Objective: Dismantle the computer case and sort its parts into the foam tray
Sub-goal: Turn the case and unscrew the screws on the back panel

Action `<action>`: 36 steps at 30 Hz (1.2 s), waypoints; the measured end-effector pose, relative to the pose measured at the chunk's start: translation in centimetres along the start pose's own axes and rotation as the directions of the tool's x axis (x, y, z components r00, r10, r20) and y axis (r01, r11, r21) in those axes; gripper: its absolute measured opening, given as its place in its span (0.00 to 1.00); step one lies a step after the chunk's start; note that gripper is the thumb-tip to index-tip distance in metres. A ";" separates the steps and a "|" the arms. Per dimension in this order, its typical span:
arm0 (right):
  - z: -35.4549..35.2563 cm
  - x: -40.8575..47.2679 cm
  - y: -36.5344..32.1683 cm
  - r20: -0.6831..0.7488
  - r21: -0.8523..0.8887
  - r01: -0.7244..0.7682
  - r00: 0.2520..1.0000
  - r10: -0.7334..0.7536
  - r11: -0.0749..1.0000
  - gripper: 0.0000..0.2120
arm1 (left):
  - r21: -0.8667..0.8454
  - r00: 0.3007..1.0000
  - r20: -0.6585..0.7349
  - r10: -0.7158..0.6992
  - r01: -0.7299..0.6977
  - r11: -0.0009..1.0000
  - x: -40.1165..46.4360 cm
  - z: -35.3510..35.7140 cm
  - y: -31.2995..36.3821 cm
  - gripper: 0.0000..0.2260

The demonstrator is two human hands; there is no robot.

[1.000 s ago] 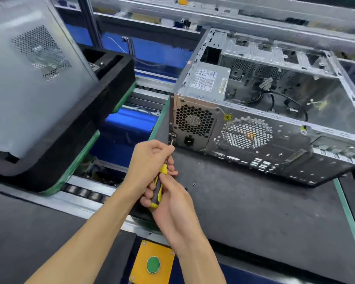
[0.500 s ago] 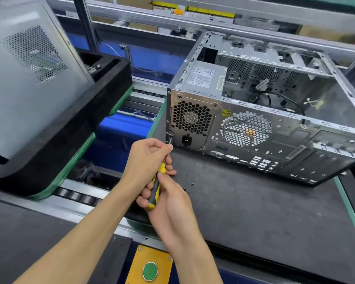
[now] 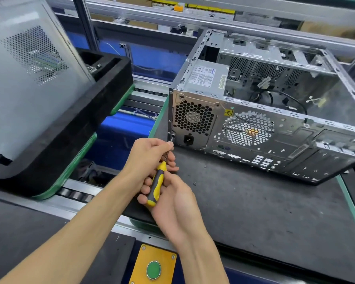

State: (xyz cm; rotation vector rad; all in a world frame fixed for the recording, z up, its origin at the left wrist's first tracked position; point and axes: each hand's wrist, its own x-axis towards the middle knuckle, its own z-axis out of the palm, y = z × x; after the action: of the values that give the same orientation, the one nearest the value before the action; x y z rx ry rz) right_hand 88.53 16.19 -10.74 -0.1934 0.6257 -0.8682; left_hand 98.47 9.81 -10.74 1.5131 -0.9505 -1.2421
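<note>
— Gripping the screwdriver (image 3: 157, 182) handle with right hand (image 3: 173, 203); left hand (image 3: 147, 156) pinching the shaft near its tip.
— Step?
— Probably backing out a power supply (image 3: 195, 119) screw at the computer case (image 3: 264, 111) rear corner.
— Next?
— Likely steady turning, then catching the screw.
— Case position?
— Lying just beyond both hands, tip touching; foam tray (image 3: 74, 128) off left.

yellow-black screwdriver (image 3: 157, 182), silver case (image 3: 275, 128), green button (image 3: 153, 269)

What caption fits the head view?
Both hands drive a yellow-and-grey screwdriver at the open silver metal computer case rear corner.
</note>
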 end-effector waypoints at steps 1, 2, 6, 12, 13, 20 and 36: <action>0.1 0.0 -0.2 -0.001 -0.002 -0.014 1.000 0.014 1.000 0.15 | -0.028 0.999 0.011 -0.036 0.036 0.999 0.2 -0.1 0.1 0.10; 0.2 0.0 -0.4 -0.009 -0.014 -0.017 1.000 0.017 1.000 0.15 | -0.076 0.997 0.023 -0.072 0.073 0.994 0.4 -0.2 0.3 0.09; 1.2 0.0 -0.8 -0.130 -0.154 0.032 0.990 -0.052 0.988 0.09 | -0.097 0.981 0.093 -0.172 0.180 0.979 0.1 -1.0 0.5 0.11; 3.2 0.0 -0.8 -0.316 -0.248 -0.079 0.949 -0.003 0.965 0.13 | -0.009 0.967 0.096 -0.236 0.238 0.971 -0.5 -1.8 1.1 0.11; 3.3 -0.2 -1.1 -0.318 -0.229 -0.114 0.947 0.036 0.967 0.15 | -0.014 0.961 0.113 -0.254 0.257 0.966 -0.4 -1.8 1.5 0.11; 3.2 -0.6 -2.1 -0.353 -0.422 -0.093 0.933 -0.069 0.902 0.06 | -0.016 0.951 0.141 -0.275 0.280 0.960 -0.3 -1.3 2.2 0.09; 3.7 -0.4 -1.2 -0.288 -0.419 -0.110 0.957 -0.017 0.901 0.11 | 0.199 0.964 0.122 -0.235 0.208 0.958 0.6 -1.0 3.4 0.12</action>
State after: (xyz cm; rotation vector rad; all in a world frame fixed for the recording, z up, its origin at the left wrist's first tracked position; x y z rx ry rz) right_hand 89.73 15.35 -7.06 -0.4574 1.0914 -0.7048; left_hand 99.50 8.52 -7.56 1.7317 -1.0352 -1.4734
